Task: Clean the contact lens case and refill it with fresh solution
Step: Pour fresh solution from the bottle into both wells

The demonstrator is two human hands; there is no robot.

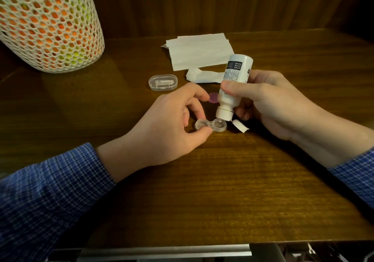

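Both arms wear the same shirt: a blue checked left sleeve (pixel 46 191) with fine pale lines, and a matching right sleeve (pixel 356 172) (cuffs ending just short of each wrist, hands bare).

A white mesh basket (pixel 50 25) stands at the bench's (pixel 202 191) far left corner, orange and yellow-green showing through its holes. A small clear box (pixel 163 82) with a white part inside lies closed towards the far edge, near the middle. Dark wood panelling (pixel 202 4) rises behind the bench. Below the near edge runs a grey metal rail (pixel 166 251).
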